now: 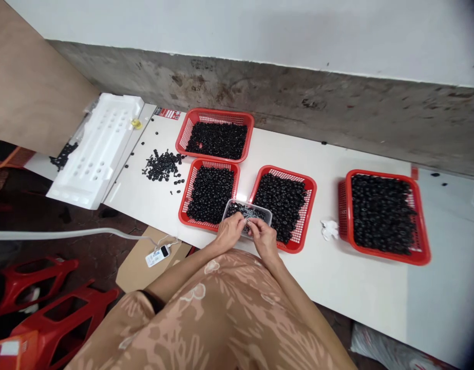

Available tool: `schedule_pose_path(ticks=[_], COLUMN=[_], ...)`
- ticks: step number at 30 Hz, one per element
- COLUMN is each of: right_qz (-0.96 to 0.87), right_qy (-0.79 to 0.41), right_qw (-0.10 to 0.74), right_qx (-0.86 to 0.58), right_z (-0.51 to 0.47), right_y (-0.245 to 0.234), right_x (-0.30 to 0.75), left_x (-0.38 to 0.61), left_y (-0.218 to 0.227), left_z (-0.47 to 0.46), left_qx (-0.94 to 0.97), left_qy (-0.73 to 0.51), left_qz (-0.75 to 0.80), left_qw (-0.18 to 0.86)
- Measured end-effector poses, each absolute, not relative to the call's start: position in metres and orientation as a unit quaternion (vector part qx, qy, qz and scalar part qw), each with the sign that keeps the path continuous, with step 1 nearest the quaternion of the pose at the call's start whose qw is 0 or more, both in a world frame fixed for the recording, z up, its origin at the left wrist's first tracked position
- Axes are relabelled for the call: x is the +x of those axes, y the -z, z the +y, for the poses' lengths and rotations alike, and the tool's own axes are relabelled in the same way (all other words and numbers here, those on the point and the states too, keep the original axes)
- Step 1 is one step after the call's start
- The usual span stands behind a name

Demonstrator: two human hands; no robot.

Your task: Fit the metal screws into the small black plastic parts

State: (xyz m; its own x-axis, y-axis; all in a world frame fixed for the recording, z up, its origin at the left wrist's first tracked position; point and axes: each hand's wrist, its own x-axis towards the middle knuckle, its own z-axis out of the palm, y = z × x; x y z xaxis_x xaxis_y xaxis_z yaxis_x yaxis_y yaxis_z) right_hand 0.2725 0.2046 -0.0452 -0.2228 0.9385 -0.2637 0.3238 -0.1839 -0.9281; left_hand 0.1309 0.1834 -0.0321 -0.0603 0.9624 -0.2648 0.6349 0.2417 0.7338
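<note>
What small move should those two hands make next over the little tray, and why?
Probably lower whatever is pinched straight down, since the left hand and right hand meet just above the small grey plastic tray. Its small black rings and silvery bits lie loose there, so a slip would likely land inside. What the fingers hold is too small to tell.

Left hand point(229, 232) — bare, back upward, fingers curled and pinched inward. Right hand point(263, 237) — bare, likewise curled, just beside the left, the two sets of fingertips nearly meeting. Left forearm point(183, 270) and right forearm point(294, 300) — bare, angled inward, wrists slightly bent.
</note>
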Motion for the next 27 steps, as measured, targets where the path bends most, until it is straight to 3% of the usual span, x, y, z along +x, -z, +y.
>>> schedule_pose_path(ticks=[3, 5, 11, 16, 22, 27], right_qz=[-0.61, -0.607, -0.58, -0.534, -0.429, -0.417], right_qy=[-0.49, -0.492, -0.519, -0.584, -0.698, -0.709], right_qw=[0.288, 0.286, 0.279, 0.281, 0.282, 0.29], right_qx=[-0.552, -0.554, -0.562, -0.543, -0.499, -0.49], right_z=[0.205, 0.205, 0.204, 0.206, 0.207, 0.205], right_y=[0.041, 0.042, 0.047, 0.053, 0.06, 0.058], right_x=[0.274, 0.275, 0.274, 0.273, 0.271, 0.27], left_x=[0.134, 0.134, 0.13, 0.127, 0.128, 0.129], left_y=[0.037, 0.038, 0.03, 0.027, 0.028, 0.029], left_z=[0.185, 0.185, 0.181, 0.18, 0.18, 0.178], left_qx=[0.506, 0.497, 0.612, 0.68, 0.664, 0.665], left_qy=[-0.251, -0.264, -0.284, -0.223, -0.234, -0.255], left_qz=[0.677, 0.672, 0.651, 0.652, 0.669, 0.654], left_qw=[0.471, 0.48, 0.347, 0.25, 0.239, 0.255])
